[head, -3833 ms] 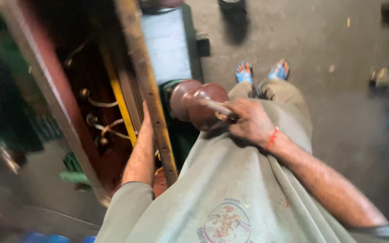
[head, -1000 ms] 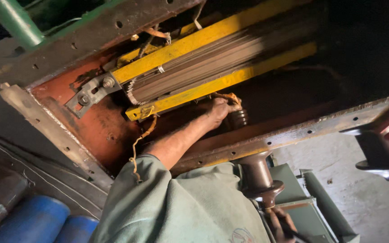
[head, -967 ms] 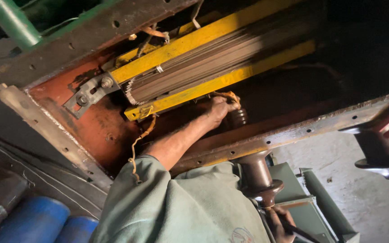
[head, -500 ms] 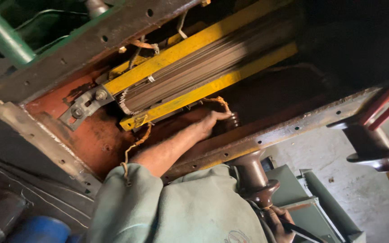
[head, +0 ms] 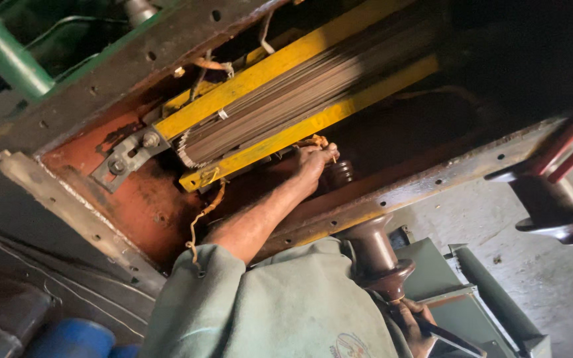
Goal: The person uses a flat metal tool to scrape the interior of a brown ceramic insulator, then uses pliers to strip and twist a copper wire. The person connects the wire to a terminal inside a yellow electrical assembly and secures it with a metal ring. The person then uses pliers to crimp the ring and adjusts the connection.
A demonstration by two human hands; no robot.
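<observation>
Since half a second ago, almost nothing has shifted: the left hand [head: 314, 161] stays deep inside the rusty steel tank [head: 134, 212], a touch lower in the frame. Its fingers are curled narrow around the frayed orange wire ends [head: 314, 141] at centre frame, pinching them right under the lower yellow clamp bar [head: 313, 126]. Just right of and below the hand, nearly touching the knuckles, sits a small ribbed dark bushing [head: 341, 174]. Above the bar runs the grey laminated core stack [head: 286, 106], then the upper yellow bar [head: 280, 66], slanting up to the right. Down at the bottom right edge, the right hand [head: 414, 325] is wrapped around a dark tool [head: 449, 337], just below the brown porcelain insulator [head: 379, 258] that hangs under the tank's flange. A second brown insulator [head: 552, 212] sits far right; a green pipe [head: 8, 53] crosses the upper left corner.
</observation>
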